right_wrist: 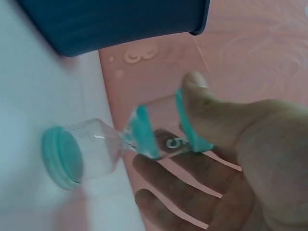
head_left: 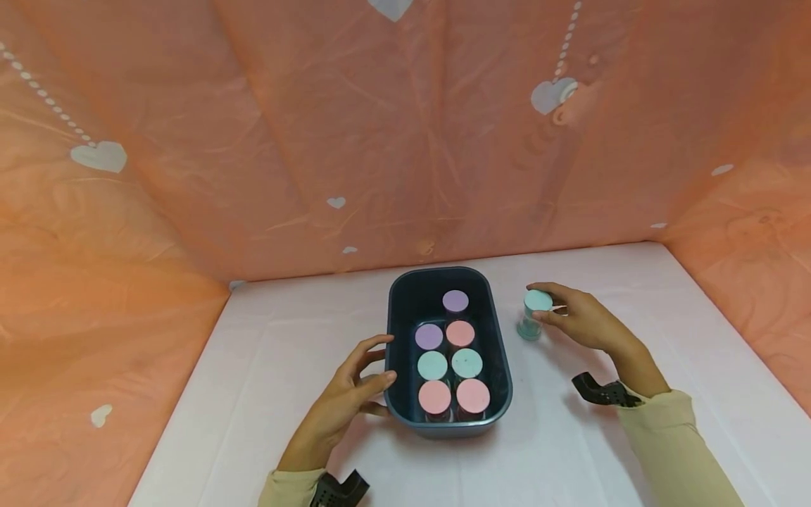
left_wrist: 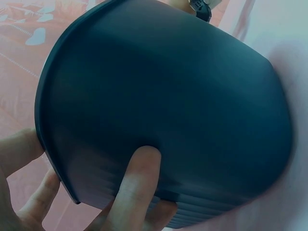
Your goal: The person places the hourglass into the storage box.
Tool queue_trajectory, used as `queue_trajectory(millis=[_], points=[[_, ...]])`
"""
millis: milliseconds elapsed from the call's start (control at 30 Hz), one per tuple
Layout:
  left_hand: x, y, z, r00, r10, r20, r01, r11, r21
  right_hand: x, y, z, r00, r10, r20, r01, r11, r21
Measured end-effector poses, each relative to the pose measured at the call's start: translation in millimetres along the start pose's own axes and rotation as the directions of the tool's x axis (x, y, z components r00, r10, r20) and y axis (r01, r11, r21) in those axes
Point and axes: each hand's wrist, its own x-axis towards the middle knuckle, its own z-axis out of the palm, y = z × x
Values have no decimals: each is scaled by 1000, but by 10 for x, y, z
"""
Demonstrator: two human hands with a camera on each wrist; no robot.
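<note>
My right hand pinches a teal-capped sand timer by its top end, thumb on one side and fingers on the other. The timer is just right of a dark blue oblong bin; its lower cap is at the white tabletop, though contact is unclear. Teal sand and a "5" show through its clear body. My left hand touches the bin's left side, fingers and thumb spread along the outer wall. Inside the bin stand several capped timers: purple, pink and teal.
A white-covered table lies beneath everything. Orange sheeting with pale hearts hangs behind and at both sides. Black wrist devices are strapped near both sleeves. The bin's raised walls surround the timers.
</note>
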Motion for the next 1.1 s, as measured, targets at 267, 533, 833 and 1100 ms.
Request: queue_trajectory(millis=[267,533,833,1100], points=[[6,5,-1,1000,2,7,-2,1000,4,67,109,67,998,17,53,-28,979,202],[6,-6,0,1000,0,-3,0,1000,1,67,80,68,999,45,20,-48,975,218],[6,-5,4,1000,-5,-7,5,1000,1,44,-4,32,984,-106,-143,168,816,553],[4,-2,7,1000,-1,-7,1,1000,-4,28,-123,-36,949,-206,-240,314,693,649]])
